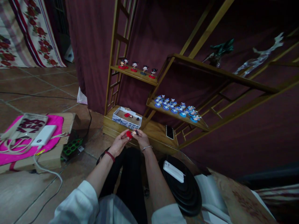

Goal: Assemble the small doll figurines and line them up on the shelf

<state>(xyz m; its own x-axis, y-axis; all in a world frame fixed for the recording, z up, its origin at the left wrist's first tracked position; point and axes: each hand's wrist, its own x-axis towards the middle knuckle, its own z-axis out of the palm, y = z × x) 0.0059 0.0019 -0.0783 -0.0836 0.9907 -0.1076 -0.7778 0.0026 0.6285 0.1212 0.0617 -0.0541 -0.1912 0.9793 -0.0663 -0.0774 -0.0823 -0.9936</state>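
Note:
My left hand (120,143) and my right hand (142,140) meet in front of the low shelf. Between the left fingertips is a round red base (129,134). The right fingers pinch a small dark-haired figurine (134,133) right beside that base; whether the two are joined I cannot tell. Just beyond my hands stands an open white patterned box (126,123), holding a red piece (126,115) and a few small figurine parts. Several similar figurines on red or dark bases, such as one figurine (134,66), stand on the upper left shelf.
Blue-based figurines (174,107) crowd the middle shelf (205,125). A phone (169,132) lies on the bottom shelf. To the left, a power bank (44,135) with cables sits on a pink sheet. On the right, a white device (174,171) rests on a black stool (187,196).

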